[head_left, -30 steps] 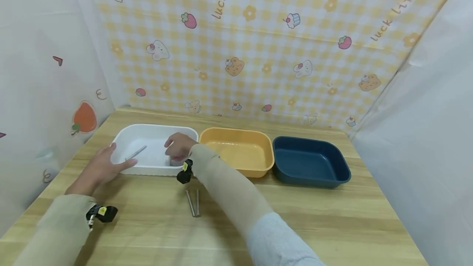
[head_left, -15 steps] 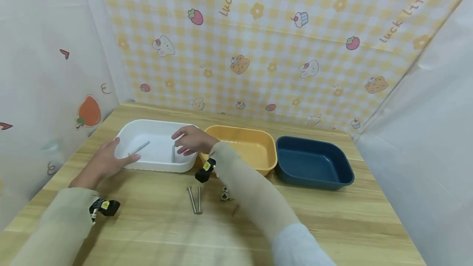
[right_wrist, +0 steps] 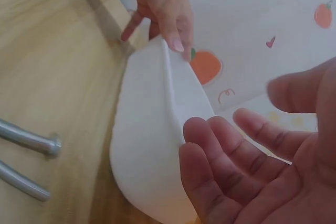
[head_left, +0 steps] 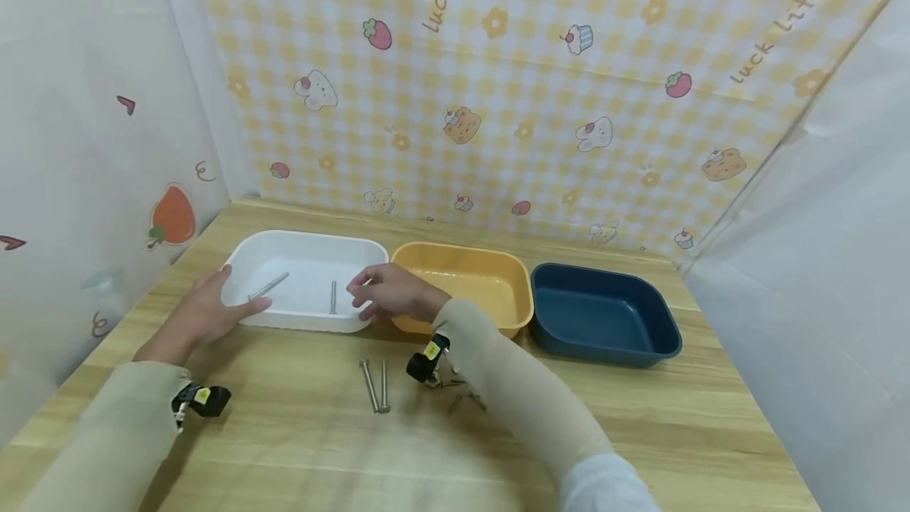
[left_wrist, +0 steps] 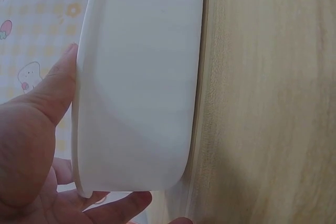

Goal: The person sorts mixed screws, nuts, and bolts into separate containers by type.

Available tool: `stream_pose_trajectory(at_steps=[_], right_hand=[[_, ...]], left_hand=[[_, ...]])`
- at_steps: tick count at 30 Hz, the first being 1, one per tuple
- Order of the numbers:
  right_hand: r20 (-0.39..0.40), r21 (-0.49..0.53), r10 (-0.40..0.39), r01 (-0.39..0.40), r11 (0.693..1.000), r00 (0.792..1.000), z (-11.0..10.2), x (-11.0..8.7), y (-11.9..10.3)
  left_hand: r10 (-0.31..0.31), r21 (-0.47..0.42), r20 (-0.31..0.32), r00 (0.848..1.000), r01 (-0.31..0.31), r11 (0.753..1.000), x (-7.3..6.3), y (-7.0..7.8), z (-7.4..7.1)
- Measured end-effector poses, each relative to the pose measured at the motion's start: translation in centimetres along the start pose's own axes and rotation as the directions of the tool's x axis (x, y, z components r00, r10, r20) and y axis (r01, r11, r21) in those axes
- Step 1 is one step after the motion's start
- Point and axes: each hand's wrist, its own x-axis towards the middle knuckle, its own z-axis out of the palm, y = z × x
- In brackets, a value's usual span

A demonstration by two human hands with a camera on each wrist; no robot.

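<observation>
At the left end of the white tray (head_left: 306, 322), my left hand (head_left: 201, 310) grips the corner, thumb over the rim and fingers around the outer wall. In the left wrist view, that hand (left_wrist: 37, 145) holds the smooth white wall. Two metal bolts lie apart inside the tray, one slanted bolt (head_left: 268, 285) near my left thumb and one bolt (head_left: 333, 297) nearer the right end. Over the tray's right end hovers my right hand (head_left: 394, 291), its fingers loosely bent with nothing between them; the right wrist view shows this hand (right_wrist: 252, 171) beside the tray rim.
A yellow tray (head_left: 522, 310) adjoins the white one, then a dark blue tray (head_left: 604, 350). On the table before them lie two long bolts (head_left: 370, 387). Small screws (head_left: 455, 403) and a nut (head_left: 433, 380) lie partly hidden under my right forearm.
My right hand has let go of the bolt in the white tray's right part and drawn back rightward, uncovering it. My left hand keeps its hold. The head view has shifted slightly.
</observation>
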Motion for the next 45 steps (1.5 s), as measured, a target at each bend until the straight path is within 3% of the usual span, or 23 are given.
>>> stream_pose_trajectory(at_steps=[4,10,14,26,34,41,45], right_hand=[[0.026,-0.038,-0.022,0.023,0.999,0.999,0.3,-1.0,0.6],[0.110,0.019,-0.017,0.015,1.000,0.994,1.1,-2.3,2.0],[0.119,0.037,0.002,-0.007,0.999,0.993,1.9,-3.0,3.1],[0.042,-0.120,0.055,-0.050,0.992,0.998,2.8,-4.9,5.8],[-0.007,-0.220,0.107,-0.106,0.970,0.994,3.0,-5.4,6.5],[-0.042,-0.342,0.060,-0.071,0.937,0.997,3.1,-5.1,6.8],[-0.042,-0.358,0.046,-0.058,0.932,0.998,3.2,-5.0,6.9]], left_hand=[[0.006,0.006,-0.005,1.000,-0.005,1.000,0.2,0.0,0.1],[-0.010,-0.008,0.004,1.000,0.010,1.000,0.1,0.0,0.0],[-0.013,-0.008,0.006,1.000,0.013,1.000,0.0,0.0,0.0],[-0.010,-0.004,-0.004,1.000,0.010,1.000,0.2,0.2,0.0],[-0.006,0.006,0.006,1.000,0.006,1.000,0.1,0.1,-0.1],[-0.013,0.004,-0.002,1.000,0.013,1.000,-0.1,0.4,-0.1],[-0.007,0.012,-0.003,1.000,0.007,1.000,-0.2,0.4,-0.2]])
